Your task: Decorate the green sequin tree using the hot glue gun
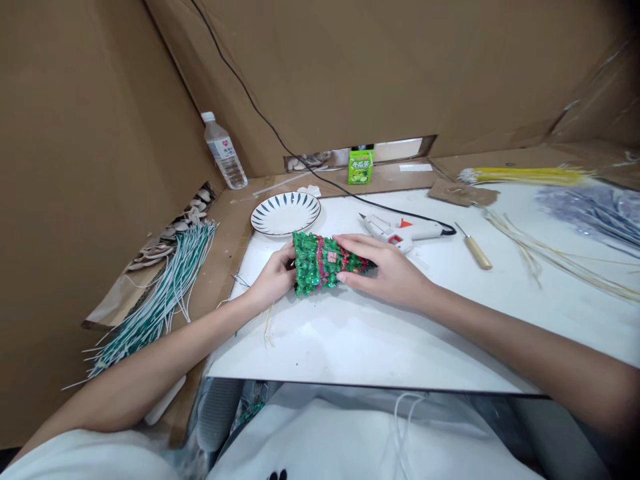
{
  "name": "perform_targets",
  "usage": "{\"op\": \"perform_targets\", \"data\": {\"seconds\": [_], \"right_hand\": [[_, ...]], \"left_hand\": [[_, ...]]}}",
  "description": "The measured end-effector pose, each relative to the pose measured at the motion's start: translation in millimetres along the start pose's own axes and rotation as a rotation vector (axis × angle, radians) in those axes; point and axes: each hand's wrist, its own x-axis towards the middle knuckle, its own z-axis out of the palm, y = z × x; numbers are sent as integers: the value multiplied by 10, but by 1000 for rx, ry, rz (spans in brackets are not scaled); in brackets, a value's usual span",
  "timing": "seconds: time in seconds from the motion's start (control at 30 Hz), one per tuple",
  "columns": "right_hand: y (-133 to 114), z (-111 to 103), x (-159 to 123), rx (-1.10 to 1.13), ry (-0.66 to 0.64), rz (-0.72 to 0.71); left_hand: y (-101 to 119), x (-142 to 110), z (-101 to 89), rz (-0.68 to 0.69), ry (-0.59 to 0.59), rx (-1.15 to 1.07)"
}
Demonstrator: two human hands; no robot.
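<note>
A small green tinsel Christmas tree (313,263) lies on its side between my hands, its wide base to the left and its narrow top to the right. Red tinsel bands and a small pink gift-shaped ornament decorate it. My left hand (277,275) grips the base end, with some fingertips hidden behind it. Around the narrower part, my right hand (383,270) is closed with thumb and fingers on either side. Just beyond the right hand lies a white hot glue gun (385,230) with an orange trigger.
A striped plate (285,215) sits behind the left hand. Right of the glue gun lies a wooden-handled awl (475,250). White-green wires (165,293) spread at left; yellow stems (530,175) lie far right. A water bottle (227,160) and green packet (361,166) stand behind, and a black cord (255,103) hangs across.
</note>
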Motion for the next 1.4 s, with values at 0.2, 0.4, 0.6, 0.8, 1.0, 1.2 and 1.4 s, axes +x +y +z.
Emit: {"op": "perform_targets", "data": {"seconds": [0.2,0.4,0.6,0.8,1.0,1.2,1.4], "right_hand": [[-5,-2,10,2,4,12],[-15,9,16,39,15,42],[-17,20,11,68,24,60],[-20,17,15,102,23,64],[-36,-1,19,74,5,58],[-25,-168,65,21,-31,65],[137,-628,94,-290,14,132]], "left_hand": [[3,2,1,-10,-9,-2],[20,-8,12,-2,21,10],[40,-9,27,-34,22,9],[45,-10,46,-47,29,-14],[36,-6,45,-50,22,-56],[-19,16,35,-60,21,-127],[-57,35,39,-21,39,-197]]}}
